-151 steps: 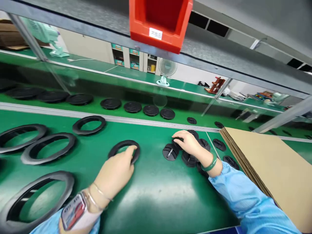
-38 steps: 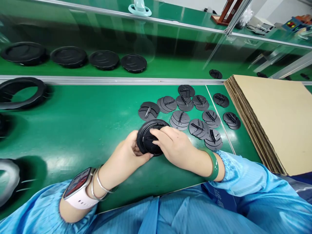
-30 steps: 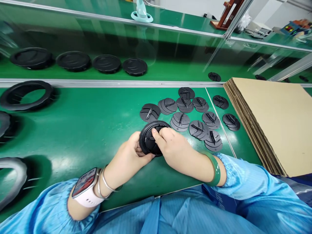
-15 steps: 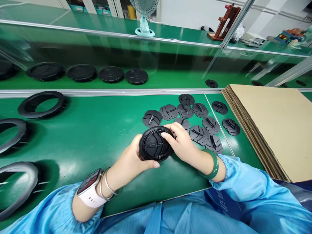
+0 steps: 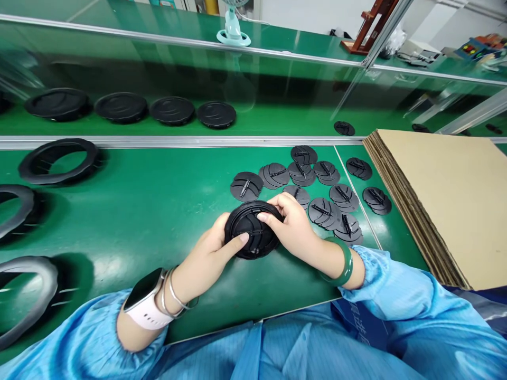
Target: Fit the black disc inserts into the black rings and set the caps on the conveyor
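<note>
Both my hands hold one round black plastic part (image 5: pixel 253 235), a ring with a disc set into it, just above the green table (image 5: pixel 150 211). My left hand (image 5: pixel 208 258) grips its left edge, thumb pressed on its face. My right hand (image 5: pixel 289 224) grips the right and top edge, fingers curled over the rim. Right behind my right hand lie several loose black discs (image 5: pixel 330 179) with a small bar across each.
Black rings (image 5: pixel 57 158) lie along the table's left side. Finished black round parts (image 5: pixel 172 110) sit in a row on the belt beyond a metal rail. A stack of cardboard sheets (image 5: pixel 443 195) fills the right side. A small fan (image 5: pixel 233 29) stands at the back.
Five seconds ago my left hand touched a ring and my right reached into the discs. Both now hold the joined part, and my left thumb has slid onto its face.
</note>
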A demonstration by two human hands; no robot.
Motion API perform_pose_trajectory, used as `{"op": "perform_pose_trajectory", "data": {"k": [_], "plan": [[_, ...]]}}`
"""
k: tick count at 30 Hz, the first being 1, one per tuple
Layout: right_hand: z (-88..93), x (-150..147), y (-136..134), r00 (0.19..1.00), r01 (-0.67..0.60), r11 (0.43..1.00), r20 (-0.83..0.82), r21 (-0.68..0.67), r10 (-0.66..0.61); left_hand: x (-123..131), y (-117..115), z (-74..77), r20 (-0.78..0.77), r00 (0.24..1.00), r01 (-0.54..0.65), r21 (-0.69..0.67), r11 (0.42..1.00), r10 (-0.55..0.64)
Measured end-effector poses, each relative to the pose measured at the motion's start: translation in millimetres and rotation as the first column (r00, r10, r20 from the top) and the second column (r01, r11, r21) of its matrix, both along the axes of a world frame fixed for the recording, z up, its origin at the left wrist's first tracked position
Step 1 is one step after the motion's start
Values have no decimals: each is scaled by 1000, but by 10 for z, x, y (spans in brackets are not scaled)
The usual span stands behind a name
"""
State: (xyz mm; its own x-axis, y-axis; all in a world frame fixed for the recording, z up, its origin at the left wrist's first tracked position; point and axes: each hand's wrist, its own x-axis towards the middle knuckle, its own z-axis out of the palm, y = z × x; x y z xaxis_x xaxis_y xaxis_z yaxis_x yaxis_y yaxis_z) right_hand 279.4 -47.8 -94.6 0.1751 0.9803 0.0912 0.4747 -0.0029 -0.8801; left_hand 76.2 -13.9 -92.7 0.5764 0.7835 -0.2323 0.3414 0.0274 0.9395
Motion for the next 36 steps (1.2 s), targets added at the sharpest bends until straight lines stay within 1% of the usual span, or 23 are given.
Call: {"op": "perform_pose_trajectory", "data": {"k": [3, 5, 7, 9, 10, 11, 12, 14, 17, 21, 23, 25, 26, 27, 28, 29, 30, 31, 33, 34, 35, 36], "plan": [[5, -10, -5, 999, 34, 999, 18, 18, -34, 8, -4, -6, -12, 1000, 2, 23, 1000, -2], [16, -3, -10, 1000, 21, 1000, -16, 9, -21, 4, -9, -9, -33, 999, -12, 50, 999, 14], [37, 15, -16, 987, -87, 995, -137, -38, 81, -6, -16, -8, -62, 998, -26, 66, 997, 31], [60, 33, -22, 939, -238, 968, -274, -79, 208, -18, -22, -4, -83, 996, -28, 59, 998, 33], [69, 38, -24, 916, -294, 951, -314, -97, 251, -21, -22, -3, -86, 996, -26, 52, 998, 30], [73, 38, -25, 907, -320, 940, -325, -116, 269, -22, -20, -2, -88, 996, -23, 48, 999, 27], [73, 34, -25, 914, -316, 939, -310, -135, 263, -21, -15, -2, -88, 996, -22, 48, 999, 26], [60, 13, -23, 944, -258, 952, -254, -168, 211, -11, -2, -7, -88, 996, -23, 57, 998, 28], [26, -20, -17, 961, -198, 964, -229, -179, 155, 13, 6, -18, -88, 996, -29, 71, 997, 35], [-7, 2, -8, 949, -222, 960, -263, -173, 172, 37, -48, 17, -74, 996, -34, 128, 991, 43], [-34, 40, 8, 926, -243, 956, -332, -167, 177, 17, -47, 77, -33, 999, -36, 114, 993, 40], [-72, 78, 35, 880, -244, 954, -453, -176, 142, -61, 38, 173, 7, 998, -62, 118, 991, 62], [-90, 93, 49, 848, -238, 953, -518, -187, 110, -135, 123, 235, -29, 996, -82, 182, 980, 89], [-104, 103, 60, 813, -231, 952, -578, -201, 76, -234, 237, 304, -111, 985, -96, 285, 954, 132], [-113, 108, 67, 777, -226, 951, -628, -212, 44, -360, 378, 378, -217, 956, -95, 403, 910, 196], [-114, 110, 70, 746, -222, 950, -666, -220, 21, -506, 541, 451, -354, 893, -54, 528, 848, 277], [-110, 108, 69, 720, -223, 948, -694, -225, 5, -666, 719, 520, -439, 823, -35, 594, 804, 360], [-102, 105, 65, 700, -227, 947, -714, -228, -4, -829, 901, 581, -474, 769, -45, 628, 777, 429], [-80, 99, 56, 672, -235, 944, -741, -230, -14, -1116, 1225, 669, -533, 652, -74, 663, 745, 539], [-72, 98, 53, 659, -240, 942, -752, -233, -18, -1218, 1343, 694, -560, 597, -83, 668, 739, 574], [-68, 99, 52, 645, -244, 941, -764, -233, -22, -1283, 1418, 707, -589, 547, -84, 668, 739, 595], [-69, 102, 55, 628, -245, 942, -777, -231, -28, -1305, 1444, 706, -616, 506, -77, 664, 743, 603]]}}
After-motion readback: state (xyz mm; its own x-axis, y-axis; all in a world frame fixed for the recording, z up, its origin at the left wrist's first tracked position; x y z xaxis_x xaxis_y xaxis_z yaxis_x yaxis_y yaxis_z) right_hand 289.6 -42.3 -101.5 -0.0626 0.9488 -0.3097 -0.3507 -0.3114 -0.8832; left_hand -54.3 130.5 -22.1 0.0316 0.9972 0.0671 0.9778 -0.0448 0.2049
